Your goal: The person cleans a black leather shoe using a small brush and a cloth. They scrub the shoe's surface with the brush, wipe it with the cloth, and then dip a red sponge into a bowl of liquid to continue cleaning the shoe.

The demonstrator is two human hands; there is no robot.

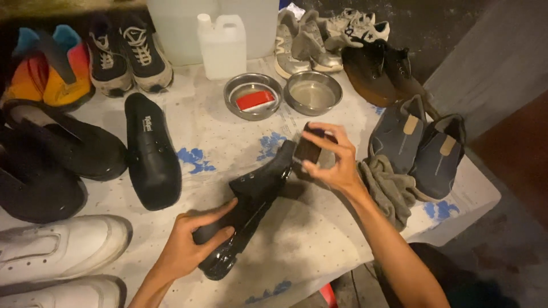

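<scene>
- Head view: a table (pixel 319 251) is seen from above, covered with a pale, dotted cloth printed with blue flowers and marked with grey smudges. Dark ground is visible beyond its right edge.
- A black leather shoe (pixel 251 205) is laid on its side near the middle of the table, its toe pointed towards the near edge.
- The left hand (pixel 191 245) is closed around the toe end of the black leather shoe, with the thumb laid across the top.
- The right hand (pixel 331 157) is curled around a small dark block (pixel 308 149), which is pinched between thumb and fingertips and pressed against the heel end of the shoe.
- A crumpled grey rag (pixel 391 191) is left just beside the right wrist.
- Behind the hands, two round metal bowls are set side by side: one bowl with a red bar (pixel 254 97) in it, and one empty-looking bowl (pixel 313 92).
- A white plastic jug (pixel 222 45) is stood behind the bowls.
- A second black shoe (pixel 151 151) is laid flat to the left, well apart from the held one.
- The table edges are ringed with other footwear: white sneakers (pixel 57 251) at near left, blue slip-ons (pixel 419 151) at right, and grey trainers (pixel 299 43) at the back.
</scene>
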